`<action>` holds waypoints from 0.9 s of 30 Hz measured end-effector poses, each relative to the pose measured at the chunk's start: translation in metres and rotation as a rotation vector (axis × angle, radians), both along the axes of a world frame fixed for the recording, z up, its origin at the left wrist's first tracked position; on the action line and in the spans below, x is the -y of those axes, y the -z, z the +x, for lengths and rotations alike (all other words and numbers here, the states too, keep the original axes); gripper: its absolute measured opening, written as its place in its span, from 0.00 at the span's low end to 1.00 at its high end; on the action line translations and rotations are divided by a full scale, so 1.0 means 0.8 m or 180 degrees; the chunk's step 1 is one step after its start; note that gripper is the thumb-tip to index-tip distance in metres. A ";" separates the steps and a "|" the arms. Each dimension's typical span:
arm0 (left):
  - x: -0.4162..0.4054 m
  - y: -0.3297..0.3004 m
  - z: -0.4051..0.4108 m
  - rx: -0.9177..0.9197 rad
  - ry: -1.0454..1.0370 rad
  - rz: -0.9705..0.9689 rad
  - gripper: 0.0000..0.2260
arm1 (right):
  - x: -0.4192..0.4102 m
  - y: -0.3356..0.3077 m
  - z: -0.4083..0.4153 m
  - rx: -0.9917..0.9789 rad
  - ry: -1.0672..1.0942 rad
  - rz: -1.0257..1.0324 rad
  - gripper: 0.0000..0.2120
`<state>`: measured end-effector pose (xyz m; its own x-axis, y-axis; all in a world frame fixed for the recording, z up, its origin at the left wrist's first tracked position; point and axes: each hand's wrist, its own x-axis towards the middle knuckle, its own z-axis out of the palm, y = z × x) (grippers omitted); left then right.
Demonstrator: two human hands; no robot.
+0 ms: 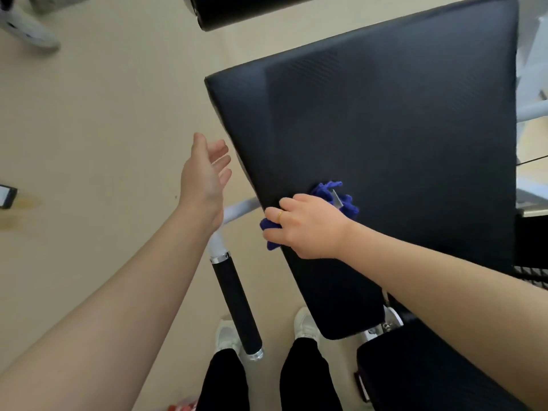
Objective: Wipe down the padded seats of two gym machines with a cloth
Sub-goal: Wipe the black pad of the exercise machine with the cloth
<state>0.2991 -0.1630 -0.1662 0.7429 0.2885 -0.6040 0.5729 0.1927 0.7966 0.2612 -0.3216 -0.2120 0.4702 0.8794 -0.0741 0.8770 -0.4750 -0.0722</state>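
Note:
A large black padded seat fills the upper right of the head view. My right hand presses a crumpled blue cloth onto the pad near its left edge, with cloth showing on both sides of the hand. A ring is on one finger. My left hand hovers over the floor just left of the pad, fingers apart and holding nothing. A second black pad lies at the lower right.
A black foam-covered handle on a white tube sticks out below the pad's left edge, close to my white shoes. A black roller pad hangs at the top. White frame parts stand at the right; beige floor spreads left.

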 end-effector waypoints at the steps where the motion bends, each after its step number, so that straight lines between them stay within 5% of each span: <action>1: 0.002 -0.001 -0.002 -0.0012 0.0082 -0.0014 0.23 | 0.000 -0.004 0.004 0.0032 -0.0019 -0.0161 0.15; 7: 0.010 0.001 -0.017 0.0007 0.0124 -0.0090 0.22 | -0.031 -0.005 -0.002 0.0385 0.0759 -0.0172 0.10; 15: 0.007 0.011 -0.048 0.0086 0.0216 -0.0026 0.20 | -0.003 0.019 -0.099 0.0123 -0.1102 -0.1142 0.05; 20: -0.011 0.013 -0.060 0.0114 0.0077 0.0030 0.20 | -0.003 0.027 -0.168 0.0129 -0.2425 -0.2499 0.13; 27: -0.029 0.025 -0.073 0.0155 -0.0006 -0.0078 0.20 | -0.024 0.037 -0.133 0.0110 -0.1933 -0.2459 0.15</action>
